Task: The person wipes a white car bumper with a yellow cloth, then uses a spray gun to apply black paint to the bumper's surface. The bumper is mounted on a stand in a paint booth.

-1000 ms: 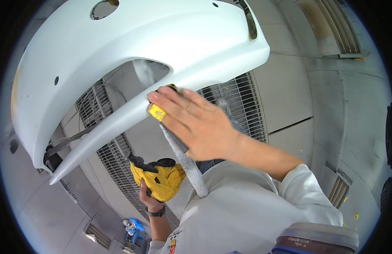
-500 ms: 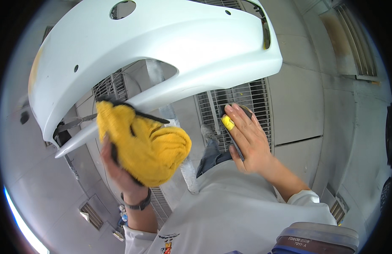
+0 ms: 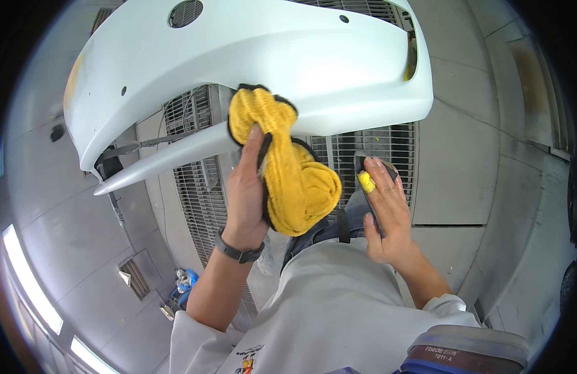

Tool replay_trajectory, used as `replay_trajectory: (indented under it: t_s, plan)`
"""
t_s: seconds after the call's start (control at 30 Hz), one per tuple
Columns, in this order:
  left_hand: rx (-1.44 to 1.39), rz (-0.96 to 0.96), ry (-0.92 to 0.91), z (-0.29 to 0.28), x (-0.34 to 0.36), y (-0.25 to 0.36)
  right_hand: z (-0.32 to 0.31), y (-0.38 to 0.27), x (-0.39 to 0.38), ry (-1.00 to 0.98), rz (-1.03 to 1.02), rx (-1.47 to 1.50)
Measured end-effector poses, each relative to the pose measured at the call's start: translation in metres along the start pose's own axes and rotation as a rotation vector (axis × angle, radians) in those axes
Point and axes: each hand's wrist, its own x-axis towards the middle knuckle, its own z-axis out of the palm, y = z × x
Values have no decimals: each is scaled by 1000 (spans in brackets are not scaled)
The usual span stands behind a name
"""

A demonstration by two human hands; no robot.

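A large white car bumper point(image 3: 307, 68) with cut-out openings spans the upper view. My left hand point(image 3: 243, 196) grips a fluffy yellow cloth point(image 3: 298, 193) with black edging, its top end over the bumper's lower strip; whether it touches the surface I cannot tell. On the right, below the bumper, my right hand point(image 3: 388, 209) holds a dark flat pad point(image 3: 390, 171) under its fingers, apart from the bumper. A yellow wrap point(image 3: 366, 182) circles one of its fingers.
Metal floor grates point(image 3: 189, 193) lie beneath the bumper, among grey panels. A support arm point(image 3: 117, 207) reaches down from its left end. A blue object point(image 3: 184, 280) sits low at left. My legs and white shirt fill the lower middle, with a respirator point(image 3: 463, 349) at bottom right.
My right hand has left the bumper's strip and moved right. My left hand has raised the yellow cloth from low beside me up to the bumper. The bumper appears shifted rightward in view.
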Motion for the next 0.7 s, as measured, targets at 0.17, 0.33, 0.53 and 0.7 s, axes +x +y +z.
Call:
replay_trajectory:
  t_s: [0.17,0.33,0.53,0.7]
  plan:
    - [67,9,-107,22,11,-24,-11,6,-20,121,23,1]
    - [133,-112,-176,22,25,-51,-17,-10,-49,216,62,-84]
    - [325,-280,-392,-2,-19,-92,-8,-54,-109,410,131,-134]
    - [-11,71,-511,-62,-25,-61,36,-96,-203,585,282,-255]
